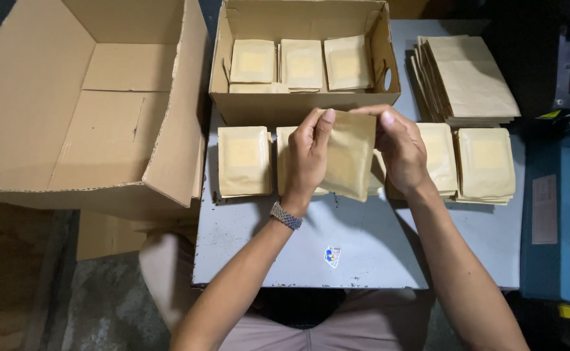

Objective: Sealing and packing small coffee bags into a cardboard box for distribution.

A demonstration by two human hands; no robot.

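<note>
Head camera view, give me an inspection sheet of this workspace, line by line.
Surface: grey scuffed table with a small sticker.
Job's things: kraft pouch held above stacks of pouches.
Clutter: small carton holding pouches; flat bag pile; large empty carton.
Grippers: left hand and right hand both pinch the pouch's top edge.
Cables: nothing seen.
Surroundings: blue sealing machine at right; concrete floor.

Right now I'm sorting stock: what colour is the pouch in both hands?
Tan kraft brown pouch, head view.
</note>
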